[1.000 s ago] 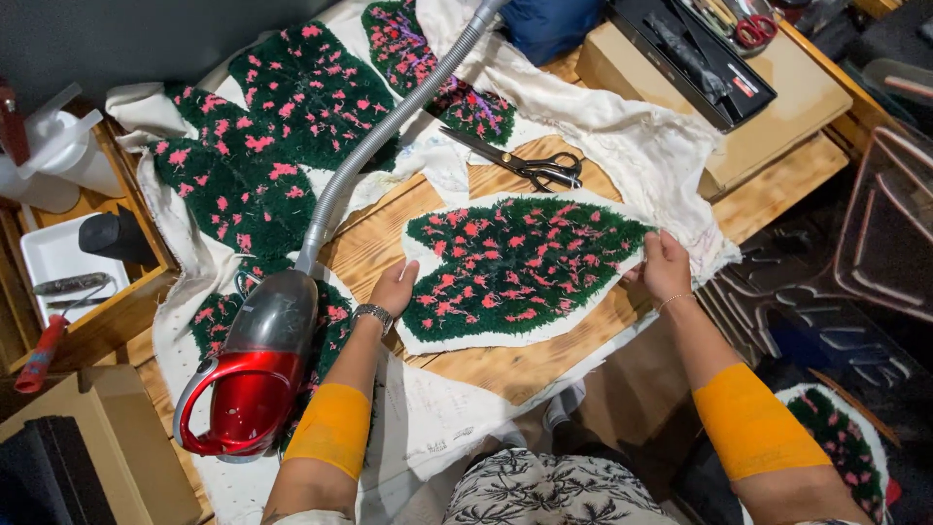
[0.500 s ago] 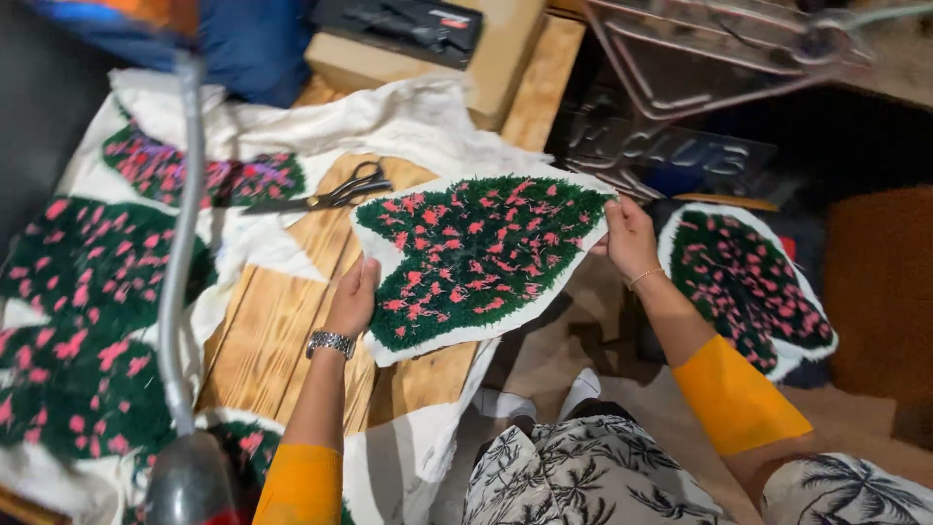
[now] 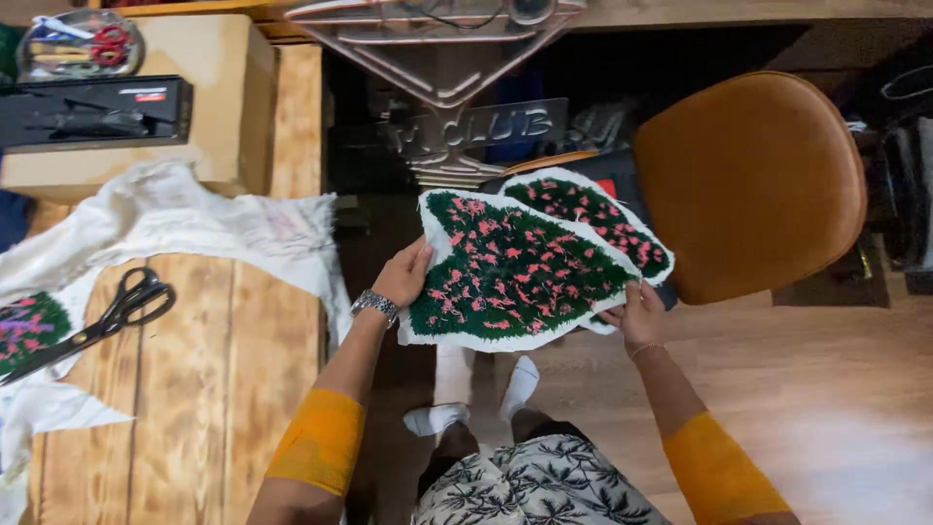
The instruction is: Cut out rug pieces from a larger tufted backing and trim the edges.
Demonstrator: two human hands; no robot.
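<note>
I hold a leaf-shaped tufted rug piece (image 3: 510, 272), dark green with pink flecks and a white cloth border, in the air beside the table. My left hand (image 3: 403, 275), with a wristwatch, grips its left edge. My right hand (image 3: 637, 316) grips its lower right edge. Behind it a second matching tufted piece (image 3: 603, 219) lies partly hidden under the held one.
A wooden table (image 3: 194, 379) at left carries white backing cloth (image 3: 175, 228), black scissors (image 3: 102, 321) and another tufted piece (image 3: 29, 331). A cardboard box (image 3: 233, 107) with a black case (image 3: 92, 112) stands at the back. An orange-brown chair seat (image 3: 753, 180) is at right.
I have lifted the tufted piece off the table and carried it to the right, over the floor and towards the second piece. The view has turned right; the vacuum is out of sight.
</note>
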